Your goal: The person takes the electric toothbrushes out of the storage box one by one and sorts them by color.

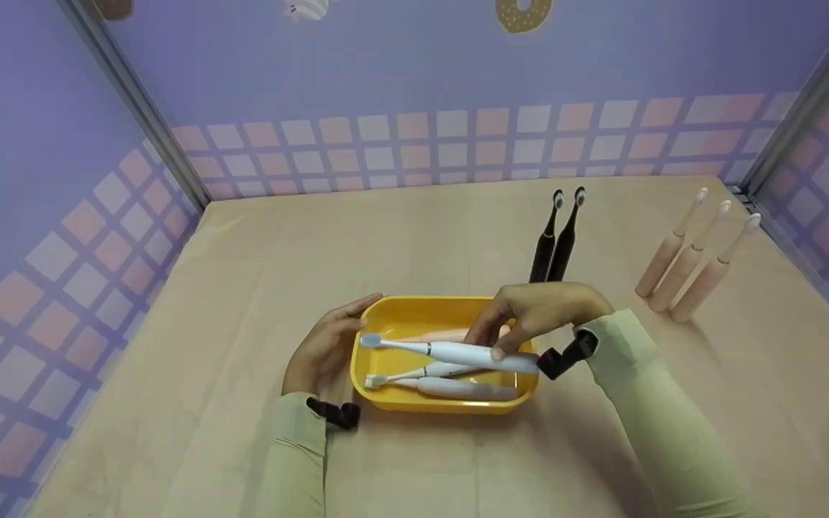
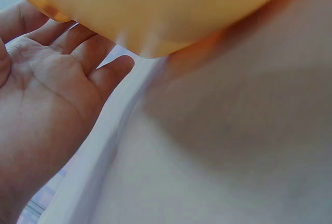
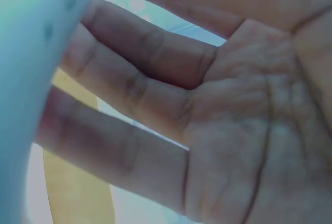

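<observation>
My right hand (image 1: 540, 309) pinches a white electric toothbrush (image 1: 461, 354) by its handle above a yellow plastic bin (image 1: 450, 407); the brush head points left. Its handle fills the left side of the right wrist view, with the fingers (image 3: 124, 73) reaching to it. Below it in the bin lie a light grey electric toothbrush (image 1: 461, 389) and another white one (image 1: 443, 369). Something pale pink (image 1: 440, 335) is partly hidden behind the held toothbrush. My left hand (image 1: 324, 349) grips the bin's left end, its fingers against the outer wall in the left wrist view.
Two black electric toothbrushes (image 1: 562, 244) stand upright behind the right hand, their bases hidden. Several pale pink objects form a row at the right: three electric toothbrushes (image 1: 688, 270), standing upright. Patterned wall panels (image 1: 400, 86) enclose the beige table (image 1: 242, 288).
</observation>
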Available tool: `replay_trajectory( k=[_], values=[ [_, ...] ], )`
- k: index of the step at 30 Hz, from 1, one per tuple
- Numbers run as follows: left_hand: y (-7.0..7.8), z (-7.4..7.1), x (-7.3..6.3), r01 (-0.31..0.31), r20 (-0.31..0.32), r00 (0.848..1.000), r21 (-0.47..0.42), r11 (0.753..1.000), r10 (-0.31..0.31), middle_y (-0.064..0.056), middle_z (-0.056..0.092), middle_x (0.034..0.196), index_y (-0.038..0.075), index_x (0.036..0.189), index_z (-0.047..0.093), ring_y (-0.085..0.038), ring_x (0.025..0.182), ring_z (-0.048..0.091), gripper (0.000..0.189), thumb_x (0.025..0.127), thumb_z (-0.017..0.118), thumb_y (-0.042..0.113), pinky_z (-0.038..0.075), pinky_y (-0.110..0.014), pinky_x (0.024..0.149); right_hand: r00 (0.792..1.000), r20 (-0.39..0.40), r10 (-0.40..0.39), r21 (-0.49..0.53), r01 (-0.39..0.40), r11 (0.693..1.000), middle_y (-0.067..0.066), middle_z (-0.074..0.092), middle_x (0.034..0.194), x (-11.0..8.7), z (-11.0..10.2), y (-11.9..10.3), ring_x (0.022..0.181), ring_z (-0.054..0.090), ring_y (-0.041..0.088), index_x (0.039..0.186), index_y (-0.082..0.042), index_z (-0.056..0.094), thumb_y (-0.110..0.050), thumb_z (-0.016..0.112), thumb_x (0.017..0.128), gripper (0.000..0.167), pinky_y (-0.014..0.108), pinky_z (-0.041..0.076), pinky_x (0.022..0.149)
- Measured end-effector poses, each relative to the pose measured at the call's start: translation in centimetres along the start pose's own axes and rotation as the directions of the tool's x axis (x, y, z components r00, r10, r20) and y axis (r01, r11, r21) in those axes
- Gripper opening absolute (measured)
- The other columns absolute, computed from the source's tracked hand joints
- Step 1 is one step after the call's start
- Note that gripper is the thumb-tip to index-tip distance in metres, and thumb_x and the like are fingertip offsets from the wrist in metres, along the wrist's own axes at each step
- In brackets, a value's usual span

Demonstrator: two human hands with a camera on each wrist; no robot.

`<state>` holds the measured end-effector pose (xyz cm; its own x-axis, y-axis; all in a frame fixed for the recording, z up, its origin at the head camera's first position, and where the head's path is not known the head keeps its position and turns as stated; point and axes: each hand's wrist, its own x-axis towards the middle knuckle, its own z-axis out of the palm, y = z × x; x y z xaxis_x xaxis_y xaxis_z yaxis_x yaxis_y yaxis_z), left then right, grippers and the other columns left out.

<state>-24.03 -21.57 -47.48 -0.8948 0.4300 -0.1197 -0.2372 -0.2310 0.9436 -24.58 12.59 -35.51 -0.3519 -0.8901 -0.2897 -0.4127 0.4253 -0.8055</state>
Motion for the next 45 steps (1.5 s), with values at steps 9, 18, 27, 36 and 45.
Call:
replay_trajectory(
  k=[9,18,27,36,45],
  values=[
    [-0.1,-0.3,0.0,-0.003,0.019,1.000,0.022,1.000,0.002,-0.009,0.037,0.153,0.006,0.150,0.033,-0.018,0.132,0.046,0.056,0.095,0.040,-0.001,0.041,-0.032,0.108,0.993,-0.103,-0.064,0.002,0.065,0.998,0.007,0.072,0.107,-0.5,-0.1,0.2,0.097,0.066,0.017,0.120,-0.009,0.068,-0.016,0.072,0.085,0.035,0.034,0.055,0.086],
    [0.0,-0.3,0.2,-0.024,0.047,0.999,0.041,0.999,0.022,-0.018,0.027,0.156,0.001,0.150,0.029,-0.034,0.142,0.030,0.054,0.097,0.034,-0.003,0.039,-0.036,0.110,0.971,-0.227,-0.081,-0.003,0.082,0.997,0.006,0.071,0.108,-1.7,0.0,1.1,0.096,0.065,0.016,0.119,-0.011,0.069,-0.016,0.072,0.085,0.035,0.027,0.056,0.081],
    [-0.1,-0.2,0.0,-0.004,0.032,0.999,0.022,1.000,0.003,-0.011,0.037,0.153,0.006,0.150,0.033,-0.025,0.137,0.040,0.055,0.096,0.041,0.002,0.038,-0.036,0.111,0.936,-0.344,-0.071,0.017,0.082,0.997,0.009,0.071,0.110,-3.0,0.0,2.4,0.097,0.066,0.012,0.120,-0.009,0.068,-0.018,0.073,0.085,0.037,0.034,0.055,0.084],
    [-0.3,-0.4,0.0,-0.013,0.035,0.999,-0.005,1.000,0.013,-0.009,0.039,0.152,0.007,0.150,0.034,-0.024,0.136,0.042,0.056,0.095,0.044,0.003,0.039,-0.035,0.110,0.888,-0.456,-0.055,0.085,0.105,0.991,0.014,0.069,0.113,-4.0,0.4,4.1,0.100,0.065,0.012,0.121,-0.006,0.066,-0.015,0.072,0.085,0.038,0.028,0.055,0.084],
    [-0.2,-0.2,0.1,-0.010,0.007,1.000,-0.012,1.000,0.010,-0.009,0.041,0.151,0.005,0.148,0.036,-0.022,0.135,0.043,0.054,0.095,0.043,0.001,0.039,-0.033,0.110,0.816,-0.575,-0.056,0.111,0.145,0.983,0.020,0.066,0.117,-4.9,1.1,5.7,0.100,0.064,0.008,0.124,0.001,0.062,-0.010,0.071,0.085,0.041,0.023,0.054,0.084]
  ],
)
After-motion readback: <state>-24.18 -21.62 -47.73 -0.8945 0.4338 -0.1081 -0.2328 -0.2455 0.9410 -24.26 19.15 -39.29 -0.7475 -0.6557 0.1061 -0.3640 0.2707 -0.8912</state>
